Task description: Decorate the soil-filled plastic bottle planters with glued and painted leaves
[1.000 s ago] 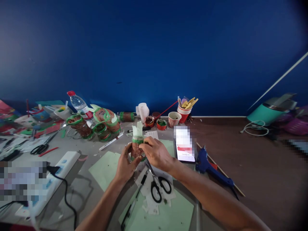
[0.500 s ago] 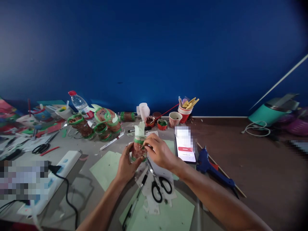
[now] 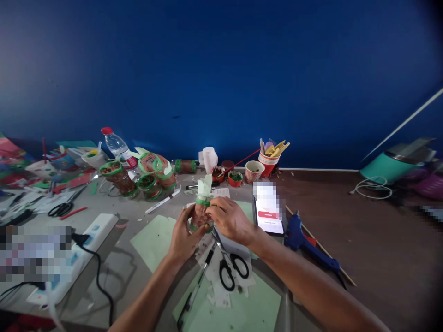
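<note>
A small brown painted cup with green bands (image 3: 200, 213) stands upright on the table at centre, with pale green paper (image 3: 205, 185) sticking out of its top. My left hand (image 3: 182, 235) wraps round the cup's left side and base. My right hand (image 3: 228, 220) is closed on the cup's right side near the upper green band, fingertips pinched against it. Black scissors (image 3: 228, 267) lie open on paper scraps just below my right hand, and a black pen (image 3: 197, 288) lies beside them.
Similar decorated cups (image 3: 152, 175) and a water bottle (image 3: 119, 150) stand at the back left. A phone (image 3: 268, 210) and blue glue gun (image 3: 304, 242) lie to the right. A power strip (image 3: 83, 249) with a black cable and other scissors (image 3: 62, 208) lie left. Paint cups (image 3: 254, 171) line the wall.
Both hands stay on the cup. My right fingers have shifted slightly lower along the cup's side. The view has drifted a little.
</note>
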A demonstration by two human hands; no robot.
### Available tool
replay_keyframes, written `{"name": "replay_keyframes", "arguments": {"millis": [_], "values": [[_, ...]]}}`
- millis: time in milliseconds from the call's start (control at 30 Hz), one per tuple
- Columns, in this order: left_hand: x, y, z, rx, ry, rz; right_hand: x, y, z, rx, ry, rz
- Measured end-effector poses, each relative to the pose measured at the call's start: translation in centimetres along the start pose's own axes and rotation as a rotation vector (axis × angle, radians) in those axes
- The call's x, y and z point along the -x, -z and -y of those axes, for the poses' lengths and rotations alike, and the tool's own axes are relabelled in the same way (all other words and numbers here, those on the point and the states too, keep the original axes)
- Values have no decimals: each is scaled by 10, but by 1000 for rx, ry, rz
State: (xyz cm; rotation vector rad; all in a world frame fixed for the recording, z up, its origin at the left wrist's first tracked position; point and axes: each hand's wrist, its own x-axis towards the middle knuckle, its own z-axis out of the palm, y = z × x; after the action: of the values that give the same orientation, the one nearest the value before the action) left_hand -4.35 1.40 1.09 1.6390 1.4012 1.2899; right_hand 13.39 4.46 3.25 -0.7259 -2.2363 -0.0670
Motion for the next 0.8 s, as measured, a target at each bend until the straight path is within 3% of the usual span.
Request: {"name": "replay_keyframes", "arguments": {"millis": [267, 533, 667, 800], "values": [[-2, 0, 0, -14, 13, -35, -5, 6, 4, -132, -94, -11], [-1, -1, 0, -16, 10, -40, 6, -7, 1, 27, -17, -35], [-1, -1, 2, -46, -10, -13, 5, -9, 0, 6, -5, -67], [-1, 0, 3, -79, -28, 0, 2, -7, 1, -48, -59, -9]]}}
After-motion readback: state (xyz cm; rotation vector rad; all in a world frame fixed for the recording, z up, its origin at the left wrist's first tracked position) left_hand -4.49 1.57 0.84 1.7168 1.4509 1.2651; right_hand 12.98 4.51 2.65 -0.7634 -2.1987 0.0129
